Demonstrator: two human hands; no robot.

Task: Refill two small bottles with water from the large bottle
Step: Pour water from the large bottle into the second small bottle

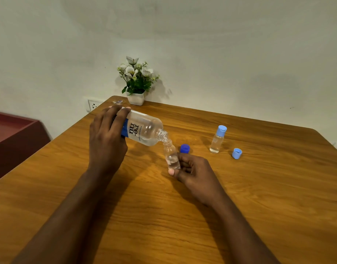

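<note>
Left hand (106,141), fingers and thumb curled round the rear half of the large bottle (144,130), holds it tipped almost level above the counter (259,187), its open neck pointing right and slightly down. Right hand (190,170), fingers curled and thumb in front, pinches the lower part of the uncapped small bottle (171,155), which leans with its mouth up and to the left, meeting the large bottle's neck. A little water shows in its base, so the fill appears to be at an early stage.

Risks, as judged from this arrangement:
- The two mouths differ greatly in width. A steeper tilt of the large bottle would probably send water over the small neck and onto the counter and the right hand.
- The small bottle is held only near its base and at a lean, so a slight twist of the right hand could move its mouth out from under the stream.
- Clear water in clear plastic makes the level hard to read, so overfilling is possible.

The second small bottle (217,141) stands upright and capped to the right of the right hand, well apart from it and partly filled. A dark blue cap (184,148) lies just behind the right hand, and a light blue cap (237,153) lies farther right.
</note>
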